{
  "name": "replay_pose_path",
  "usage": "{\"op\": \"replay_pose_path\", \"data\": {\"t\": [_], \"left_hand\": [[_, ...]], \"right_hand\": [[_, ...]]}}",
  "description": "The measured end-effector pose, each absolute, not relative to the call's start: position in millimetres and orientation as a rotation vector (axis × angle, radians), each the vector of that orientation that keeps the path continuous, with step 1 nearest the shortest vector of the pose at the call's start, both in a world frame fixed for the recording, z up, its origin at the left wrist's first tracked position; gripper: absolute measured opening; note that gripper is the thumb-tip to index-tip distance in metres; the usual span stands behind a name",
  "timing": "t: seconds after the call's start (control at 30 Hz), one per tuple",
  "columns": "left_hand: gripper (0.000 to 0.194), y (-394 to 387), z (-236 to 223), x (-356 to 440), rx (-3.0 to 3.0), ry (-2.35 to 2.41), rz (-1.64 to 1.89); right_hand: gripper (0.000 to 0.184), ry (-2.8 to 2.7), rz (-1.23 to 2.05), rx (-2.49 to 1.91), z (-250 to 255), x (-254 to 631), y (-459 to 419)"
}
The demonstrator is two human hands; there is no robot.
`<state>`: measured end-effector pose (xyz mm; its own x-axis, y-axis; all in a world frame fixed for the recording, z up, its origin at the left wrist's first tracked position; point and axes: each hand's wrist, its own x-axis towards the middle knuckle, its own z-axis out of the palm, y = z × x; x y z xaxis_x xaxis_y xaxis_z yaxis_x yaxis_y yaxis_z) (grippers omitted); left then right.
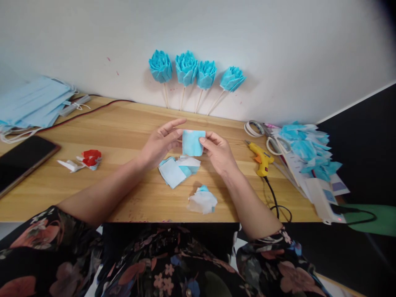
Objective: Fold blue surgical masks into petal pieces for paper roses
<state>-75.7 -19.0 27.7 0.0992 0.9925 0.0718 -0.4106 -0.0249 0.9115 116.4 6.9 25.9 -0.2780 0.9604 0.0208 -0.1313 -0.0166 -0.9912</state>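
Note:
A small light-blue square of thin, mask-like fabric [192, 145] is held up over the middle of the table. My right hand [219, 152] pinches its right edge, thumb in front and fingers behind. On the other side, my left hand [161, 142] has thumb and fingers at the square's left edge, with the index finger stretched out above. Just below lies a loose pile of cut blue and white fabric pieces [173, 173]. Nearer the table's front edge is a smaller pile of whitish pieces [202, 201].
Several blue fabric flowers [186, 68] on sticks lean against the wall. To the right are a yellow glue gun [261, 159], tape rolls [254, 128], blue scraps [306, 144] and a white power strip [324, 202]. Leftward lie face masks [37, 101], a phone [26, 161] and a red-and-white scrap [91, 159].

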Motion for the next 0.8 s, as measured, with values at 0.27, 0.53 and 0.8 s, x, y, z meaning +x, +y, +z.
{"op": "replay_pose_path", "data": {"t": [0.27, 0.53, 0.8], "left_hand": [[0.04, -18.1, 26.2, -74.1, 1.125, 0.952, 1.293], [0.027, -16.7, 28.0, -74.0, 1.141, 0.984, 1.341], [0.017, -22.3, 34.0, -71.5, 1.226, 1.17, 1.447]], "right_hand": [[0.034, -1.294, 1.455, -0.969, 27.1, 115.5, 6.9], [0.032, -1.344, 1.361, -0.996, 22.1, 115.7, 9.8], [0.022, -1.337, 1.131, -1.015, 25.0, 119.2, 11.0]]}}
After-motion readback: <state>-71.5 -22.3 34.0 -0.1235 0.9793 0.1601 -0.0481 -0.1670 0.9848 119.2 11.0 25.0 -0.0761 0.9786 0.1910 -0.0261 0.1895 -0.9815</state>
